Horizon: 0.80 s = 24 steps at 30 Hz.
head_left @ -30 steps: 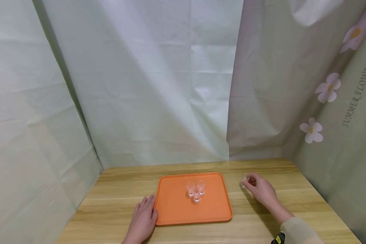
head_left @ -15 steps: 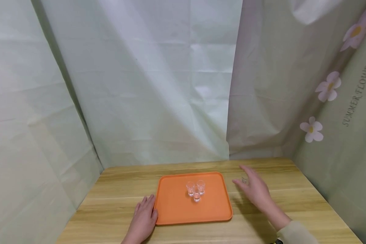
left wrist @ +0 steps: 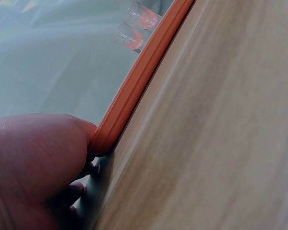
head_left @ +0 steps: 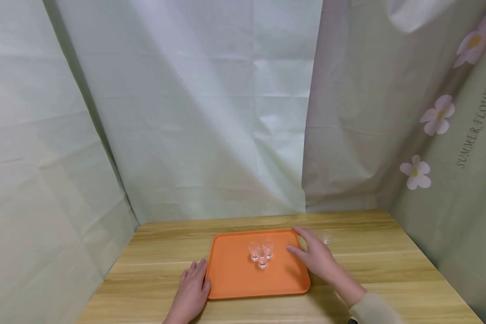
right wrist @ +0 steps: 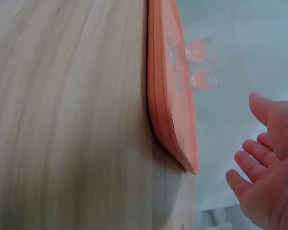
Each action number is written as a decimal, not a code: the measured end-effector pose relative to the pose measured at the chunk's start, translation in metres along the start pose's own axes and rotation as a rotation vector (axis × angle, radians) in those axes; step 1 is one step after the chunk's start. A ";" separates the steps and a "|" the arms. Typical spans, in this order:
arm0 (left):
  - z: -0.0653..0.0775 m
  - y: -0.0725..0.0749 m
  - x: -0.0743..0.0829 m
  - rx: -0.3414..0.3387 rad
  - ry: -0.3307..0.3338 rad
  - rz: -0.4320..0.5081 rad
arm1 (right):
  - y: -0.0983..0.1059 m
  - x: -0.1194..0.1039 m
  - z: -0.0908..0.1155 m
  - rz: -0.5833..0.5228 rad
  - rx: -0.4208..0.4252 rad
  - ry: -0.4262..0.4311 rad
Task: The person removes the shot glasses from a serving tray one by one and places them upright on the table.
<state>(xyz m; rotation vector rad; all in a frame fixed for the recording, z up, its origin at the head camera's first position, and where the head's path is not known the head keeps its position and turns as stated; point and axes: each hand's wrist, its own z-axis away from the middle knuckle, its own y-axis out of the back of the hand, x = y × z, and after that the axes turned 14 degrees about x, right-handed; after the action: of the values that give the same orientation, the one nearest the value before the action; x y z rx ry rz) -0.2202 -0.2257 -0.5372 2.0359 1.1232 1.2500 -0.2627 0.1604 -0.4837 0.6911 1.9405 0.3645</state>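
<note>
Three small clear shot glasses [head_left: 262, 260] stand close together on an orange tray [head_left: 235, 283], right of its middle in the head view. My left hand [head_left: 189, 290] rests at the tray's left edge with straight fingers, its thumb against the rim in the left wrist view. Over the tray's right edge hovers my right hand [head_left: 317, 255], thumb and fingers spread and nothing between them. The right wrist view shows that hand [right wrist: 273, 167] beyond the tray's corner. Behind it, on the bare wood, a fourth shot glass [head_left: 326, 237] stands partly hidden.
The tray lies on a wooden table [head_left: 154, 252]. Pale cloth curtains [head_left: 227, 135] hang close behind the table and along both sides. White flowers [head_left: 415, 172] and lettering are printed on the right one.
My right hand has let go of the shot glass on the table, spread its fingers and moved left to the tray's right edge. The left hand has kept its place.
</note>
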 end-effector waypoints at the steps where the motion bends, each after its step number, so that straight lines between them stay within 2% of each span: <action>1: 0.000 0.000 0.000 0.000 0.002 -0.001 | -0.003 -0.001 0.000 -0.020 -0.013 -0.002; 6: 0.001 0.000 0.001 0.009 -0.009 -0.002 | -0.015 0.000 -0.001 -0.099 -0.077 -0.029; 12: 0.000 0.002 0.002 -0.005 0.006 -0.007 | -0.026 0.000 -0.001 -0.140 -0.127 -0.023; 24: 0.001 0.002 0.003 -0.007 0.009 -0.009 | -0.048 0.001 -0.006 -0.176 -0.170 0.001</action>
<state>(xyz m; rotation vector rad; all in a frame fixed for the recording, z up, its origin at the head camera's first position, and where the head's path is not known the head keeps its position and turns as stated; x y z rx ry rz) -0.2178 -0.2240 -0.5342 2.0192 1.1293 1.2584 -0.2827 0.1237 -0.5071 0.4064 1.9284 0.4143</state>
